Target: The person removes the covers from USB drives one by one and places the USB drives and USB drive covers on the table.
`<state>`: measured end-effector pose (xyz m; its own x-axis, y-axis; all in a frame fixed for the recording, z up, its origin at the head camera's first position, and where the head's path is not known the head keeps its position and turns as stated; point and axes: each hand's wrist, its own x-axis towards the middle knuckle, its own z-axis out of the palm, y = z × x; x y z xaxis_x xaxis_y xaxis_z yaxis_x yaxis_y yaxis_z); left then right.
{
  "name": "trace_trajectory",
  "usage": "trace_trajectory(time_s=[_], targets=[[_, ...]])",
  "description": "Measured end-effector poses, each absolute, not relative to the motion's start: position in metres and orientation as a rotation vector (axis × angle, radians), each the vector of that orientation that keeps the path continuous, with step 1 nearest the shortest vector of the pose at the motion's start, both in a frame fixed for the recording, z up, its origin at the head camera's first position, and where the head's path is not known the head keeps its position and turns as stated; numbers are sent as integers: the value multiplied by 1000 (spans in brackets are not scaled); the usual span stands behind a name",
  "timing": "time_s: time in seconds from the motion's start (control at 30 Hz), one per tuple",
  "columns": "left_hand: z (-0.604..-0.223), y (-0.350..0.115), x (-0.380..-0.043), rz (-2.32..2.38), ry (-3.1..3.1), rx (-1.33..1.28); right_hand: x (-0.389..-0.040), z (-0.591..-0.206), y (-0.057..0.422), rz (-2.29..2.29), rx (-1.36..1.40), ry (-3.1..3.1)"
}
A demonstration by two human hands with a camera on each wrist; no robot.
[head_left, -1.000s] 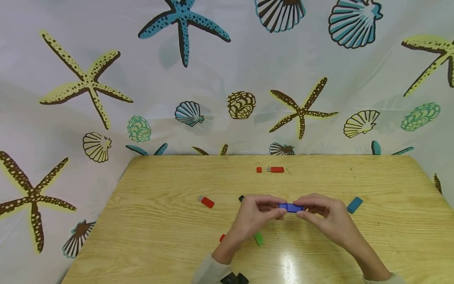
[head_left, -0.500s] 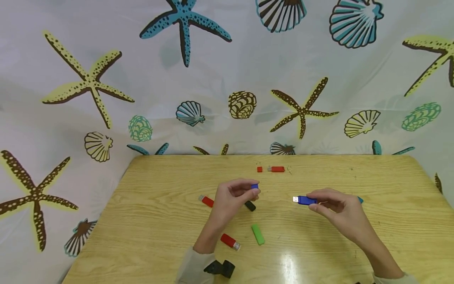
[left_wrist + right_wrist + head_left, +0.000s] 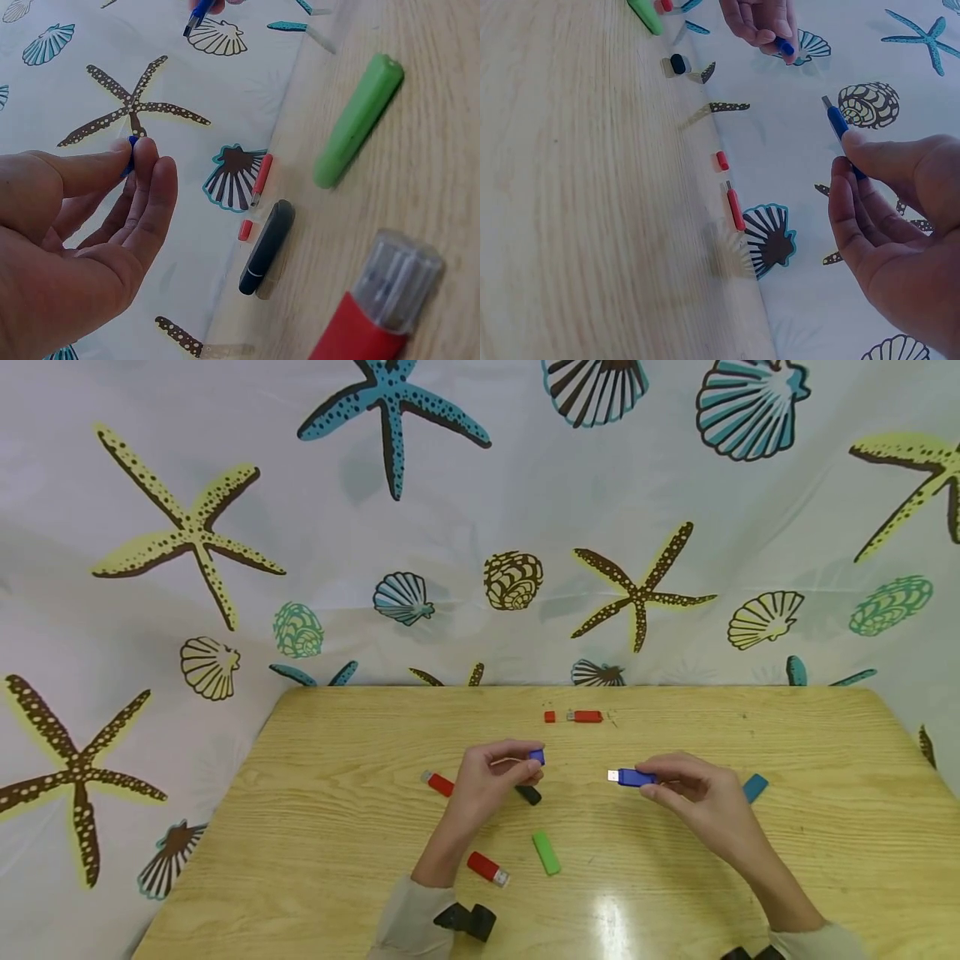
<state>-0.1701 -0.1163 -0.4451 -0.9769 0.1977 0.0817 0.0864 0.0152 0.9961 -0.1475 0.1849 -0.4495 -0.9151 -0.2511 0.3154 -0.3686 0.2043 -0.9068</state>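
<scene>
Above the table, my left hand [image 3: 489, 778] pinches a small blue cap [image 3: 537, 757] between thumb and fingertips. To the right, my right hand [image 3: 697, 793] grips a blue USB stick [image 3: 636, 777] by its rear end, its bare metal plug pointing left toward the cap. A gap separates the cap and the stick. The right wrist view shows the blue stick [image 3: 838, 124] tilted between thumb and index finger, with the cap [image 3: 784, 46] in the other hand beyond. In the left wrist view the cap [image 3: 130, 157] is mostly covered by fingers.
On the wooden table [image 3: 337, 860] lie a green stick [image 3: 546, 853], a black stick [image 3: 529, 794], and red USB sticks [image 3: 487, 869] with plugs bare. A red cap [image 3: 550, 717] sits beside another red stick [image 3: 588, 717] at the back. A teal stick [image 3: 756, 787] is partly behind the right hand.
The blue cap was pulled off the blue USB stick as the hands moved apart, the left going left. Since half a second ago, the right hand has shifted slightly left.
</scene>
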Motion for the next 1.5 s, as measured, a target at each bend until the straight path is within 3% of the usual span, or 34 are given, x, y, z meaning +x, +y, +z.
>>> trace_trajectory(time_s=[0.8,1.5], targets=[[-456,-123,-204,1930,2415,304,-192,-456,173,1744,484,-2510],[-465,-112,-241,1622,2631,383,-228,-485,158,1644,295,-2579]])
